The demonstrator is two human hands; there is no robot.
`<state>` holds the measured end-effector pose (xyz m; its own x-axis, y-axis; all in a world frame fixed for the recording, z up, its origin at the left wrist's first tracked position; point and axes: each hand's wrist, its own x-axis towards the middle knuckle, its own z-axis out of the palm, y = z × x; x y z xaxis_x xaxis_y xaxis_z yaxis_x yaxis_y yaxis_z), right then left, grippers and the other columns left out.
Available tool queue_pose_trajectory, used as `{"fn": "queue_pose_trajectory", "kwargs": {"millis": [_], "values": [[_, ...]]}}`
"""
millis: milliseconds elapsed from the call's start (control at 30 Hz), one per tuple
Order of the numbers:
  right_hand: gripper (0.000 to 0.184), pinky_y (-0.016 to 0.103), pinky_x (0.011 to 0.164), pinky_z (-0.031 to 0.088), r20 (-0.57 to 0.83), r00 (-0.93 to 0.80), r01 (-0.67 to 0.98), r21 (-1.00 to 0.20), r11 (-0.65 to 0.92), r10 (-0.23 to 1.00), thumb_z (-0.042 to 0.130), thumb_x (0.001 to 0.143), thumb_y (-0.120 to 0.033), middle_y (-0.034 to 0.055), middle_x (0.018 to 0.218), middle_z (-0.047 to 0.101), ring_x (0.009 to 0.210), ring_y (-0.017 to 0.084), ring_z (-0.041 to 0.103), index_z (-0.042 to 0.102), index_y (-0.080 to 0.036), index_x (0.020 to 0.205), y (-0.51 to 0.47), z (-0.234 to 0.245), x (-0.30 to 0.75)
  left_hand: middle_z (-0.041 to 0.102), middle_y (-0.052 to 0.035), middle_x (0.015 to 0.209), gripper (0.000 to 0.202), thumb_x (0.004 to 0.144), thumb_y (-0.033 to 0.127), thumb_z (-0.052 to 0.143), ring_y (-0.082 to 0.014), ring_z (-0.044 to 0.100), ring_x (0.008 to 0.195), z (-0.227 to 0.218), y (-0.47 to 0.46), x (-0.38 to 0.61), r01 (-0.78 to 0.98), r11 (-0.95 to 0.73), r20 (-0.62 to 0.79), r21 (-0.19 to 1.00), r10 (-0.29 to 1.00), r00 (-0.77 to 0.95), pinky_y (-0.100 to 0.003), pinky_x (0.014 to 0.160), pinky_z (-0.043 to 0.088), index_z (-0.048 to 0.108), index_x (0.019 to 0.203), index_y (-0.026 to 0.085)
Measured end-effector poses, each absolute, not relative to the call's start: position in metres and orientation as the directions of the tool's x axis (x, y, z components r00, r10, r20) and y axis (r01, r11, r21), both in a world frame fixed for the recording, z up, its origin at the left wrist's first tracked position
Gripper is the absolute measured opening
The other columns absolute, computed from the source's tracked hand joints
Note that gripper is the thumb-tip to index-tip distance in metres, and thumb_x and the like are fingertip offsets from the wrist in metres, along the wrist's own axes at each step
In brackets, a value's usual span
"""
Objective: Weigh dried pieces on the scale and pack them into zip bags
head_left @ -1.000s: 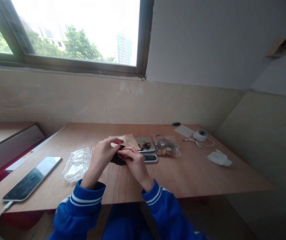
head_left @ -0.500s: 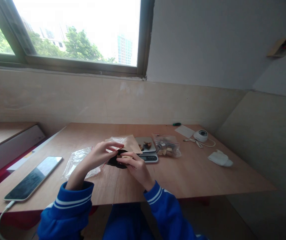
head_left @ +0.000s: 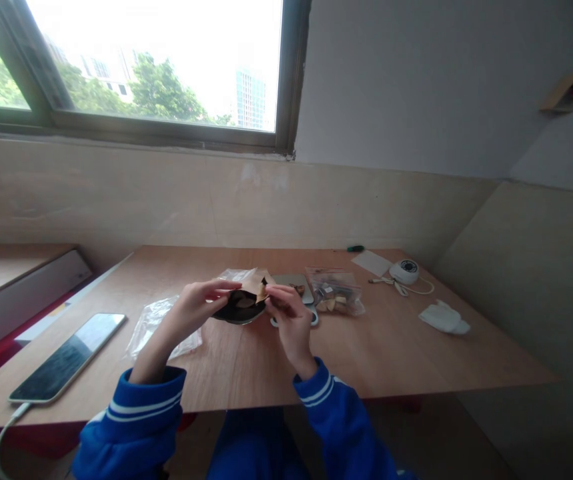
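My left hand (head_left: 206, 300) is closed on the left rim of a bag (head_left: 239, 313), which has a dark inside and a tan, paper-like outer side. The bag's mouth gapes toward me, and its contents are too dark to make out. At the right rim, my right hand (head_left: 289, 317) pinches a small tan-and-dark dried piece (head_left: 261, 291). Whether those fingers also grip the rim cannot be told. Just behind this hand stands a kitchen scale (head_left: 308, 293), partly hidden, with a brown dried piece (head_left: 298, 289) on its plate.
A clear zip bag (head_left: 339, 300) of tan chunks lies right of the scale. Empty clear plastic bags (head_left: 159, 327) lie on the left, beside a phone (head_left: 69, 357) on a cable. Farther right are a white dome camera (head_left: 405, 271), a paper sheet (head_left: 371, 263) and a crumpled white cloth or tissue (head_left: 443, 318).
My right hand has come out of the bag's mouth and moved right and up, with a dried piece at its fingertips. The bag's mouth now shows wider, and the hand hides more of the scale.
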<state>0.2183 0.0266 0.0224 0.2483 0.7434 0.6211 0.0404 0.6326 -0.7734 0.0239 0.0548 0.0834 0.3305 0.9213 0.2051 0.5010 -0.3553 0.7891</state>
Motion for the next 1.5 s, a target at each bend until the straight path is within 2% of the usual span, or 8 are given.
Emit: {"fn": "queue_pose_trajectory", "kwargs": {"millis": [100,167,367,567,767,933,1167,1500], "values": [[0.030,0.034,0.082,0.054,0.474,0.400,-0.008,-0.854,0.520,0.784,0.066,0.080,-0.038,0.0076,0.103,0.071,0.092,0.020,0.066,0.070,-0.019,0.104,0.056,0.015,0.244,0.075,-0.0063,0.093,0.035,0.078,0.037,0.055,-0.0219,0.070,0.082,0.074,0.048,0.019,0.528,-0.370,0.253,0.764,0.926,0.281,-0.030,0.070,0.055,0.071,0.104,0.020],[0.034,0.036,0.085,0.053,0.426,0.413,0.013,-0.886,0.463,0.805,0.067,0.079,-0.039,0.0092,0.104,0.072,0.094,0.021,0.066,0.070,-0.016,0.103,0.083,0.006,0.265,0.075,-0.0052,0.092,0.033,0.079,0.037,0.055,-0.0212,0.069,0.083,0.065,0.043,0.014,0.532,-0.380,0.292,0.757,0.925,0.245,-0.029,0.070,0.055,0.071,0.102,0.021],[0.023,0.035,0.084,0.052,0.377,0.091,0.321,-0.888,0.331,0.922,0.065,0.077,-0.028,0.0105,0.099,0.073,0.090,0.021,0.068,0.071,-0.015,0.095,0.159,-0.018,0.297,0.074,-0.0040,0.100,0.028,0.080,0.038,0.055,-0.0202,0.069,0.087,0.043,0.032,0.005,0.532,-0.453,0.407,0.715,0.889,0.210,-0.028,0.075,0.055,0.073,0.097,0.024],[0.015,0.034,0.083,0.051,0.298,-0.052,0.423,-0.858,0.291,0.953,0.067,0.073,-0.016,0.0095,0.092,0.074,0.088,0.020,0.068,0.073,-0.015,0.087,0.190,-0.025,0.290,0.074,-0.0044,0.099,0.028,0.082,0.038,0.053,-0.0210,0.070,0.089,0.044,0.025,0.006,0.545,-0.496,0.430,0.676,0.866,0.255,-0.028,0.074,0.057,0.073,0.095,0.024],[0.012,0.029,0.071,0.053,0.194,-0.171,0.485,-0.837,0.254,0.966,0.070,0.068,-0.010,0.0057,0.080,0.075,0.075,0.019,0.069,0.075,-0.018,0.076,0.196,-0.030,0.294,0.074,-0.0037,0.100,0.026,0.083,0.035,0.053,-0.0206,0.069,0.091,0.040,0.025,0.001,0.544,-0.505,0.441,0.670,0.860,0.255,-0.029,0.078,0.057,0.073,0.094,0.024],[0.013,0.029,0.073,0.054,0.213,-0.134,0.496,-0.831,0.251,0.968,0.070,0.068,-0.012,0.0055,0.080,0.075,0.077,0.019,0.069,0.075,-0.018,0.078,0.202,-0.034,0.300,0.074,-0.0039,0.101,0.025,0.082,0.035,0.054,-0.0208,0.069,0.093,0.039,0.026,-0.001,0.518,-0.487,0.426,0.703,0.872,0.242,-0.029,0.079,0.056,0.073,0.094,0.023],[0.021,0.036,0.086,0.052,0.344,0.124,0.492,-0.836,0.244,0.931,0.059,0.078,-0.019,0.0128,0.101,0.072,0.093,0.020,0.067,0.071,-0.012,0.094,0.211,-0.046,0.306,0.073,-0.0039,0.102,0.025,0.082,0.036,0.054,-0.0217,0.068,0.095,0.040,0.024,0.000,0.532,-0.468,0.412,0.706,0.882,0.230,-0.031,0.080,0.056,0.073,0.095,0.024],[0.016,0.036,0.087,0.050,0.349,0.087,0.535,-0.806,0.252,0.933,0.063,0.076,-0.016,0.0095,0.096,0.074,0.092,0.021,0.068,0.073,-0.016,0.088,0.203,-0.052,0.324,0.073,-0.0021,0.103,0.025,0.084,0.037,0.054,-0.0201,0.067,0.095,0.032,0.029,-0.008,0.575,-0.480,0.441,0.663,0.870,0.219,-0.029,0.082,0.053,0.072,0.099,0.026]]}}
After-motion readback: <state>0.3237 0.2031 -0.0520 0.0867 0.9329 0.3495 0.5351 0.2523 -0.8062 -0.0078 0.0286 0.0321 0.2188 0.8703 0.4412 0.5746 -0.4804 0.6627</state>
